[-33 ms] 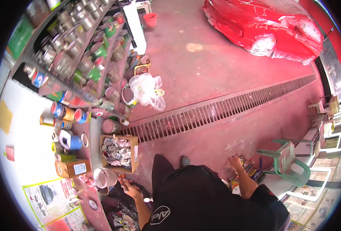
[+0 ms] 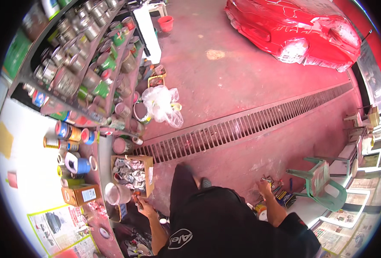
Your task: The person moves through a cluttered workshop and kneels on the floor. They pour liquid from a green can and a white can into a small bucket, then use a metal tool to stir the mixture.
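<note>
My left hand (image 2: pixel 144 205) is closed on a small orange-and-metal tool (image 2: pixel 136 196), which I cannot make out clearly, right beside a pale pot (image 2: pixel 115 193) at the lower left. A box of crumpled paper (image 2: pixel 148 176) stands just beyond the pot. My right hand (image 2: pixel 264 188) hangs at the lower right with slightly curled fingers and nothing visibly in it. Behind and below it in the picture lies a cluster of tools and cans (image 2: pixel 285 198) on the floor.
Shelves (image 2: pixel 83 64) crowded with cans line the left. A plastic bag (image 2: pixel 160 103) lies beside them. A floor grating (image 2: pixel 242 122) crosses ahead, and a red car (image 2: pixel 298 30) stands beyond. A green plastic chair (image 2: pixel 326 189) and leaning frames (image 2: pixel 367 191) are at the right.
My left leg has moved forward toward the grating. My right hand is slightly lower. My left hand stays beside the pot, and the view has shifted very slightly.
</note>
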`<state>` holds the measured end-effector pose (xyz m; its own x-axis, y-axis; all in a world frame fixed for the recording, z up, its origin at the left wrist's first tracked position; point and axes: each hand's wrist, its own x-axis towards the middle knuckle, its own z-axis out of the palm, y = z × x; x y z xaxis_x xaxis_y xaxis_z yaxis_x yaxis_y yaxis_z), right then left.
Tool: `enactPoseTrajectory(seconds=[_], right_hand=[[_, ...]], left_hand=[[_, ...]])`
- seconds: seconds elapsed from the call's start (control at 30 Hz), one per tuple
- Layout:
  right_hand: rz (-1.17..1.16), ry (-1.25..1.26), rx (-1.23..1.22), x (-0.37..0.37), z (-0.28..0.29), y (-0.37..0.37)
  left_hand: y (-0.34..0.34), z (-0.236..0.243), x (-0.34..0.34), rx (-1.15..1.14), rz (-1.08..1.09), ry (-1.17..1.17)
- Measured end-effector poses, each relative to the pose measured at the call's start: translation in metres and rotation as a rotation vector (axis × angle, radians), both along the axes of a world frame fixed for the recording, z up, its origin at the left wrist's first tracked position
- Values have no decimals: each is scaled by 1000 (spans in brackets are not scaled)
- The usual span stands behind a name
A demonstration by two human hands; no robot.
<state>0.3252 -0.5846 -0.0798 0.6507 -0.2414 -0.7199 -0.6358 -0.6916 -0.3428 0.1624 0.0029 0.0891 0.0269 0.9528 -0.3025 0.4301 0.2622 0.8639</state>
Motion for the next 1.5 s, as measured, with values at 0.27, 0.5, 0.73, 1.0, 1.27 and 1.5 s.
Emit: enactPoseTrajectory(seconds=[0.27,0.5,0.73,1.0,1.27,1.5], right_hand=[[-131,-137,-125,189,-79,-76],[-143,138,82,358,65,18],[-426,59,124,582,72,29],[-181,35,307,882,39,37],[-25,37,199,1163,67,44],[133,-78,226,1391,119,104]], left_hand=[[-6,-115,375,-322,-72,-67],[24,-133,583,-134,-190,-52],[72,-88,788,-102,-335,-216],[113,-113,962,79,-192,-219],[67,-86,1106,94,-308,-247],[54,-52,1200,-31,-30,-125]])
